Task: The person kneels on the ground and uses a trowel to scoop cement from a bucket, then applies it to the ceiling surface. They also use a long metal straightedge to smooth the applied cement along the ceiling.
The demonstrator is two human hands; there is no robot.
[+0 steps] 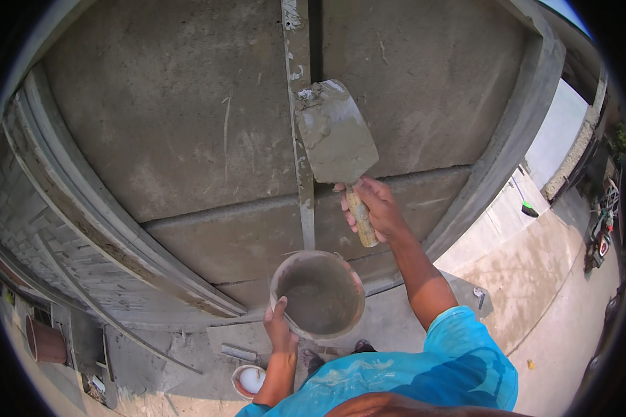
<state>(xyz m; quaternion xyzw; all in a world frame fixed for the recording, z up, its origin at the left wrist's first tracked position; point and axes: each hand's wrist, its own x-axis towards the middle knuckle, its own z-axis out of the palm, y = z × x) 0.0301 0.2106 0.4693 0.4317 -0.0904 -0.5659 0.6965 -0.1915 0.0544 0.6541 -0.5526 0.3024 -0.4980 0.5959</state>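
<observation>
My right hand (381,208) grips the handle of a trowel (341,139), raised against the grey wall. Wet grey mortar (316,125) coats the broad blade, thickest along its left edge. That edge overlaps a narrow vertical strip (305,194) that runs down the wall beside a dark groove. Lower down, my left hand (280,330) holds a round bucket (357,278) by its rim, the thumb over the edge. Grey mortar shows inside the bucket, which sits below the trowel and close to the wall.
Raised curved-looking borders frame the wall (167,125), with horizontal grooves across it. By my feet stands a second bucket (238,379) with something white inside. A green-ended broom (528,208) lies to the right, and a motorbike (602,243) stands farther right. A brown pot (46,340) is at far left.
</observation>
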